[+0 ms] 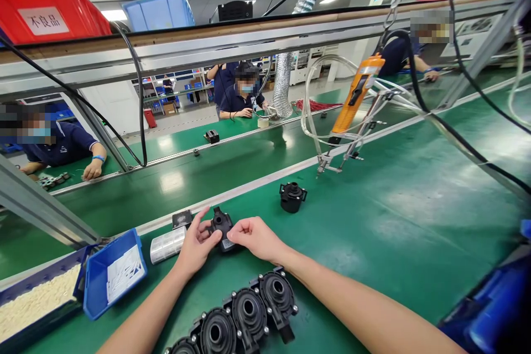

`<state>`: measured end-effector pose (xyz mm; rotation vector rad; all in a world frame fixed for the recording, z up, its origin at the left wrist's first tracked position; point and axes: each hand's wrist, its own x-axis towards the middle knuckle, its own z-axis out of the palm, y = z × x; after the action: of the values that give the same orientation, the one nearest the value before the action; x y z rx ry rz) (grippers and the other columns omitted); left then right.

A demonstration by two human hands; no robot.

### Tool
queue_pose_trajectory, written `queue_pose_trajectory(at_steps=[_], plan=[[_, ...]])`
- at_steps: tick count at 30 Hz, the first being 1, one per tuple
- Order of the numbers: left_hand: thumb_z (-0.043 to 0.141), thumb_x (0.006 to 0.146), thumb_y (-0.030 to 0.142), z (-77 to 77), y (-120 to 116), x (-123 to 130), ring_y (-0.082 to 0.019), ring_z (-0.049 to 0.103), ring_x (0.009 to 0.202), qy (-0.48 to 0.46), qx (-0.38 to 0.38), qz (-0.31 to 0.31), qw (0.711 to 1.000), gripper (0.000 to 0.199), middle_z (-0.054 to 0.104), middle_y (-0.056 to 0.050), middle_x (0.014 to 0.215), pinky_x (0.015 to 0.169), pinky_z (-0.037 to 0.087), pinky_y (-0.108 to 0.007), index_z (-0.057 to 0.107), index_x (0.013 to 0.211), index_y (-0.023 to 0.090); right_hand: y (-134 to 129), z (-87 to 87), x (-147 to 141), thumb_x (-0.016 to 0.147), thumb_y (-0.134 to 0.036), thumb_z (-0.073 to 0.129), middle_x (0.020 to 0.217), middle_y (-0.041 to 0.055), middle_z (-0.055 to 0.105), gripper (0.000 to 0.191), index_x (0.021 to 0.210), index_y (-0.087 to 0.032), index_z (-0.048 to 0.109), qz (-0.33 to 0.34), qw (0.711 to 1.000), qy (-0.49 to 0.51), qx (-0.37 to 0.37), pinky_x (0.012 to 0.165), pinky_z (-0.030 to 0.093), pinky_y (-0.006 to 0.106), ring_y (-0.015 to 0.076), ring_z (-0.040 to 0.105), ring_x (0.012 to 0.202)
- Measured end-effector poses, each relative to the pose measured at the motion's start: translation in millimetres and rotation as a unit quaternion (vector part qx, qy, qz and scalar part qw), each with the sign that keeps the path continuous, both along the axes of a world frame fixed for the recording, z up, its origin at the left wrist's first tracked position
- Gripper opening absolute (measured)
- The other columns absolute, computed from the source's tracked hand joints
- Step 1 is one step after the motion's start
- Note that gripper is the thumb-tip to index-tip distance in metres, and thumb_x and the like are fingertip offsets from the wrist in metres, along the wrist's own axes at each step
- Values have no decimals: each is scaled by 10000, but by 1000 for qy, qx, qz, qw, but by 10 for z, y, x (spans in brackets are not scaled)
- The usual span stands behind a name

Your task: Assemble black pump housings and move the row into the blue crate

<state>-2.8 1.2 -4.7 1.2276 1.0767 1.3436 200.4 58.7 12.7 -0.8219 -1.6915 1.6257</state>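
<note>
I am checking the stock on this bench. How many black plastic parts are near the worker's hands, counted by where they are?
Held between left hand and right hand, black part: 1
Alone on the green mat, black housing: 1
Row of black housings near the bottom edge: 4 visible, the leftmost cut off
Total: 6

The lower part of the black part (223,228) is hidden behind the fingers of the left hand (198,244) and the right hand (255,238), so the white label on it is too small to read. The row of black housings (244,315) is cut off by the bottom edge. The blue bin (113,274) hides part of the tray of white pieces (35,301), which the left edge cuts off. Faces of the co-workers are blurred.
</note>
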Motion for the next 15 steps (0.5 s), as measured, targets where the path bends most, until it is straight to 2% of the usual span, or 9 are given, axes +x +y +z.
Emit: queue_pose_trajectory(at_steps=[6, 11, 15], plan=[[842, 863, 470, -13, 7, -9, -224, 726, 1035, 2, -2, 3, 1000, 845, 700, -87, 1226, 944, 551, -336, 379, 1542, 273, 23, 25, 57, 815, -433, 735, 673, 30, 656, 305, 802, -133, 790, 11, 996, -26, 89, 551, 345, 255, 140, 489, 573], [840, 867, 454, -5, 7, -21, -233, 716, 1071, -2, -1, -2, 1000, 826, 705, -87, 1210, 974, 535, -344, 384, 1529, 264, 27, 108, 117, 820, -305, 760, 662, -3, 590, 143, 830, -192, 846, 21, 973, -39, 228, 585, 325, 275, 135, 491, 597], [844, 860, 452, 7, 14, -31, -235, 716, 1065, -3, -2, -3, 1000, 835, 716, -82, 1185, 970, 541, -347, 381, 1528, 264, 39, 79, 117, 868, -292, 757, 684, -9, 592, 117, 850, -201, 828, 10, 961, -47, 274, 621, 350, 278, 144, 524, 641]])
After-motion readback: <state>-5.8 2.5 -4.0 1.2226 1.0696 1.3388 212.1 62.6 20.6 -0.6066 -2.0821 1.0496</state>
